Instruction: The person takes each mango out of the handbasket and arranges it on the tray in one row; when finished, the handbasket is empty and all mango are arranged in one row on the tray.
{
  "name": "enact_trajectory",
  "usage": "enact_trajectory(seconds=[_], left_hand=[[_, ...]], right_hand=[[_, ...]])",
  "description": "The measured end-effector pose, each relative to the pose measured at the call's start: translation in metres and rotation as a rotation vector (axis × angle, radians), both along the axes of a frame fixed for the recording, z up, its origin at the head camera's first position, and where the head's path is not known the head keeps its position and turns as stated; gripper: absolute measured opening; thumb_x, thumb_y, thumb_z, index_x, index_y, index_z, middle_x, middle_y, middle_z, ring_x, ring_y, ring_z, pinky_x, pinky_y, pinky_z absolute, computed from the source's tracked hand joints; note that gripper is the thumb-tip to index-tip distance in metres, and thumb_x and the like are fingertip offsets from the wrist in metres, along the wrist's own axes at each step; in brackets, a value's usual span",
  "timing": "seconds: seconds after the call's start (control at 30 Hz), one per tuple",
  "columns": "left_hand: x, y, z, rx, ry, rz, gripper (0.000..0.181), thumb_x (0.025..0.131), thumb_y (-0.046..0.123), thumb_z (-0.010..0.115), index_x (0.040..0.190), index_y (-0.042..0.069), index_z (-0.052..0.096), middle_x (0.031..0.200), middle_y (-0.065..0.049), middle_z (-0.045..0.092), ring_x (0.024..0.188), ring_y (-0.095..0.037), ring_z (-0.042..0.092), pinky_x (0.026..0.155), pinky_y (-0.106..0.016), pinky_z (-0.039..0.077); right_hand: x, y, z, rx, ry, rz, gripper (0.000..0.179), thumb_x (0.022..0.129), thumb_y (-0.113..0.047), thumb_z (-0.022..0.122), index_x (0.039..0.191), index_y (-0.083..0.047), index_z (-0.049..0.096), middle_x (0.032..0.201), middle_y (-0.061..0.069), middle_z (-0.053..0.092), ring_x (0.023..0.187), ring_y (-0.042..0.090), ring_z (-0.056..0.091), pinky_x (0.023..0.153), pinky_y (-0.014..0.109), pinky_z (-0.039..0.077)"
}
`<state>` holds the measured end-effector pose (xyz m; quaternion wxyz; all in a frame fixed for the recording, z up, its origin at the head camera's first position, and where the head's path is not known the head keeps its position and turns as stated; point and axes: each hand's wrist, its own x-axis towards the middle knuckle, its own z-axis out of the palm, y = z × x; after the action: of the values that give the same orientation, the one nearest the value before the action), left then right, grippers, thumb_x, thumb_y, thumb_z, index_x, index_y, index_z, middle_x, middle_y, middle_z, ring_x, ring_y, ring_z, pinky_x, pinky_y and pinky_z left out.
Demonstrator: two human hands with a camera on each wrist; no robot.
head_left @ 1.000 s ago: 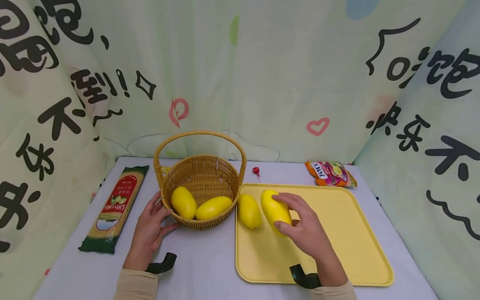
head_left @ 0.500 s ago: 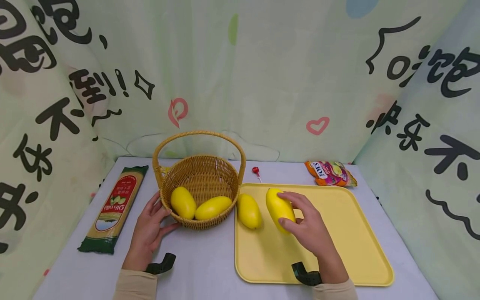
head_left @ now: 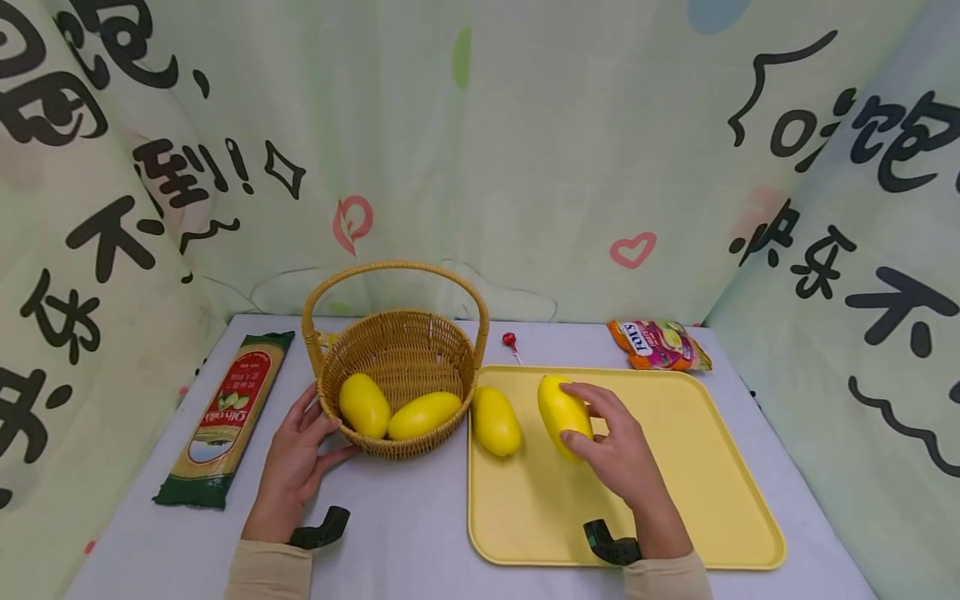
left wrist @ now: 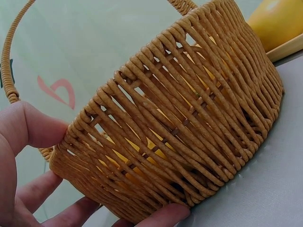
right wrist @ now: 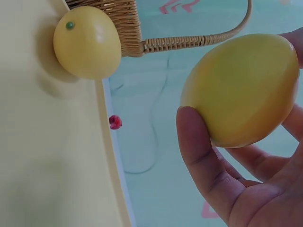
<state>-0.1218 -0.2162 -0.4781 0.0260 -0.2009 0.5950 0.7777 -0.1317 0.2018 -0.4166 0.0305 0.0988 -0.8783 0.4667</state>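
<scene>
My right hand [head_left: 618, 454] grips a yellow mango [head_left: 564, 417] between thumb and fingers, held over the left half of the yellow tray [head_left: 697, 500]. In the right wrist view this mango [right wrist: 241, 90] appears raised above the tray surface. Another mango [head_left: 496, 422] lies at the tray's left edge, close beside the wicker basket [head_left: 405, 350]. Two mangoes, one on the left [head_left: 364, 406] and one on the right [head_left: 424, 416], rest inside the basket. My left hand [head_left: 295, 467] holds the basket's left side, its thumb at the rim [left wrist: 45, 125] and its fingers along the wall below.
A pasta packet [head_left: 228, 417] lies left of the basket. Behind the tray are a red lollipop [head_left: 510, 340] and a candy bag [head_left: 660, 345]. A yellow item [head_left: 327, 339] is mostly hidden behind the basket. Printed curtains [head_left: 540, 167] enclose the white table [head_left: 397, 525].
My right hand, with the mango, has shifted slightly right, away from the mango lying on the tray. My left hand stays on the basket. The head view has moved a little.
</scene>
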Motion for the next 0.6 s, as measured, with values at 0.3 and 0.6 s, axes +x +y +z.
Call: enact_trajectory(seconds=[0.3, 0.6], left_hand=[[0.0, 0.001, 0.001, -0.005, -0.009, 0.004, 0.077, 0.105, 0.009, 0.054, 0.168, 0.041, 0.024, 0.178, 0.001, 0.022, 0.152, -0.031, 0.041, 0.104, -0.06, 0.055], [0.0, 0.0, 0.001, 0.003, -0.011, 0.002, 0.077, 0.105, 0.008, 0.054, 0.168, 0.041, 0.024, 0.177, 0.002, 0.023, 0.152, -0.03, 0.041, 0.104, -0.06, 0.055]], right_hand=[[-0.012, 0.003, -0.012, -0.007, -0.015, -0.039, 0.055, 0.094, -0.016, 0.072, 0.147, -0.019, 0.061, 0.155, 0.011, 0.053, 0.125, 0.036, 0.052, 0.089, 0.043, 0.061], [-0.02, 0.002, -0.021, -0.022, -0.103, -0.093, 0.057, 0.095, -0.019, 0.072, 0.151, -0.022, 0.058, 0.159, 0.013, 0.049, 0.129, 0.038, 0.053, 0.084, 0.03, 0.057]])
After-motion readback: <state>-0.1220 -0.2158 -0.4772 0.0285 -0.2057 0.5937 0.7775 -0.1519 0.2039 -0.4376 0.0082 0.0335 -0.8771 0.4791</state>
